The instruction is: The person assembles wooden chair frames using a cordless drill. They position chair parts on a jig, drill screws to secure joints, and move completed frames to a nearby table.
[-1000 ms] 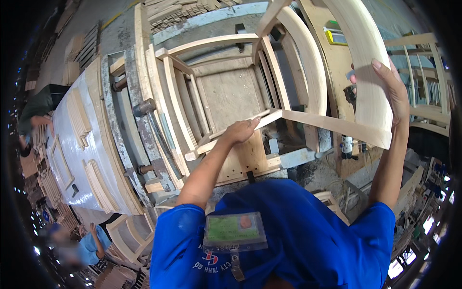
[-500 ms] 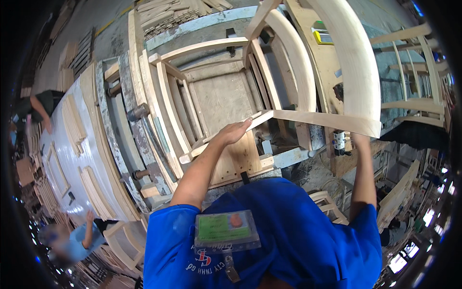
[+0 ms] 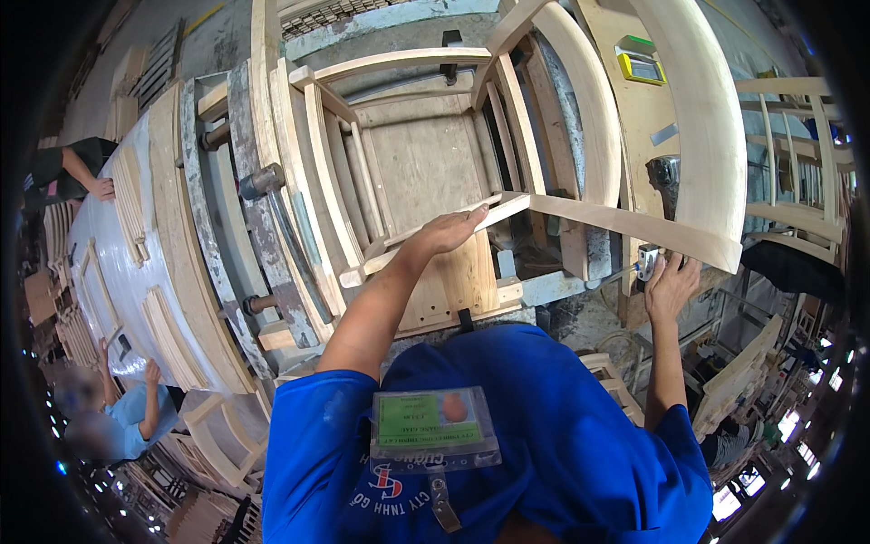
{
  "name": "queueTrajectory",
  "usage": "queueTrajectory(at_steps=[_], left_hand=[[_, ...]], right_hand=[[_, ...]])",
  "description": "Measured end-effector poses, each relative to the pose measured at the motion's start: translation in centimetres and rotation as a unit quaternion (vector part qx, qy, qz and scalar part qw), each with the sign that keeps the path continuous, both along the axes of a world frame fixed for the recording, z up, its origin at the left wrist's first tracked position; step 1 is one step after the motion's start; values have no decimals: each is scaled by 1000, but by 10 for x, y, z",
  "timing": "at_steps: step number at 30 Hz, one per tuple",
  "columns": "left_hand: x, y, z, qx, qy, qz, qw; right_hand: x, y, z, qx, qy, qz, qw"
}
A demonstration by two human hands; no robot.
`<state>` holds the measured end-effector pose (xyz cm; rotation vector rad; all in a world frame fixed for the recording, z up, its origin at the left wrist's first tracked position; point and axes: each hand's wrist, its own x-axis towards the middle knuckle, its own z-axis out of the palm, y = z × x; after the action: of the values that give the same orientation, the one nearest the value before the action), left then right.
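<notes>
Right hand (image 3: pixel 672 283), three o'clock: now off the broad curved piece (image 3: pixel 711 136) at two, fingers curled against a silver valve fitting (image 3: pixel 647 258); firmness of hold can't be told. Apparently the pale chair frame (image 3: pixel 523 131), twelve o'clock, sits without that hand's support. Left hand (image 3: pixel 449 233) stays on its front rail (image 3: pixel 505 210); grip unclear. Hammer (image 3: pixel 263 181) on metal bench (image 3: pixel 240 118), ten. Beyond: sheeted table (image 3: pixel 95 222), nine; blue-shirted co-worker (image 3: pixel 145 419), eight.
</notes>
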<state>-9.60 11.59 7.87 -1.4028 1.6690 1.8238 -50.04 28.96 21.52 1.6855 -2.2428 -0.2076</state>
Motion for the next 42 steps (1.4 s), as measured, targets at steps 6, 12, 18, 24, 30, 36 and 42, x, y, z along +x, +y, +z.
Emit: queueTrajectory(at_steps=[6, 12, 18, 24, 30, 36, 42], left_hand=[[5, -2, 7, -11, 13, -6, 1000], [3, 0, 8, -11, -10, -13, 1000], [7, -2, 4, -21, 29, -5, 999], [45, -11, 7, 62, 104, 176, 977], [107, -3, 51, -113, -81, 208, 968], [123, 36, 12, -124, -15, 104, 987], [95, 26, 19, -8, -24, 116, 993]], right_hand=[[-1, 1, -5, -23, 3, 7, 1000], [0, 0, -3, -27, -1, 13, 1000], [1, -3, -1, -23, -27, 10, 999], [-4, 1, -6, -43, -43, 7, 998], [-5, 4, -11, -40, -50, -28, 998], [-14, 4, -19, -139, -106, 0, 985], [-26, -12, -23, -158, -125, -14, 979]])
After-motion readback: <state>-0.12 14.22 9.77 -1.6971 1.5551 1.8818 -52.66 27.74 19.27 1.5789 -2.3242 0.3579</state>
